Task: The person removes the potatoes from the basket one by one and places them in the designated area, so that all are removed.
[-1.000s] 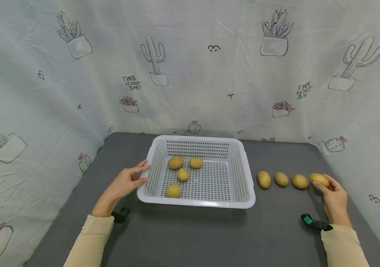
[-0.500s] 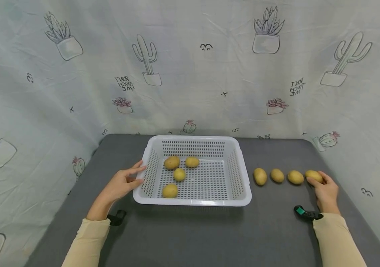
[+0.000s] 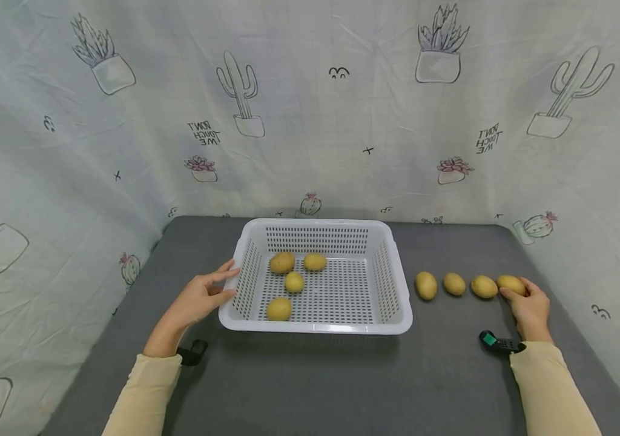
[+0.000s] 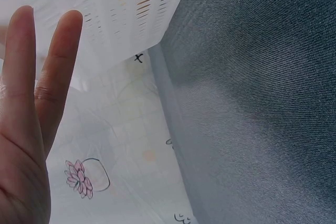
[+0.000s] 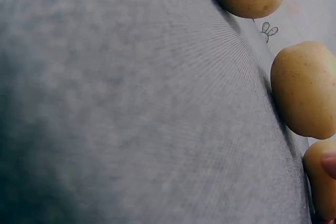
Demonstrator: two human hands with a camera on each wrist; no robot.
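Observation:
In the head view my left hand (image 3: 192, 303) touches the left rim of a white perforated plastic basket (image 3: 315, 329). Two of its fingers (image 4: 62, 51) show straight against the basket's outer wall in the left wrist view. Several yellow-brown potatoes lie in the basket's left half, among them a round one (image 3: 294, 282). At the far right, my right hand (image 3: 532, 310) holds a potato (image 3: 510, 283) between thumb and fingers. That potato (image 5: 316, 182) shows only partly in the right wrist view, with a fingertip on it.
Left of the held potato, three more stand in a row: one potato (image 3: 484, 287), a smaller potato (image 3: 454, 284) and an upright-lying potato (image 3: 426, 286) near the basket. Everything rests on a dark grey table (image 3: 310, 387). A cactus-print curtain (image 3: 299, 121) hangs behind and at both sides.
The head view has shifted slightly. My right hand has brought its potato a little left, closer to the neighbouring one in the row. My left hand stays at the basket rim.

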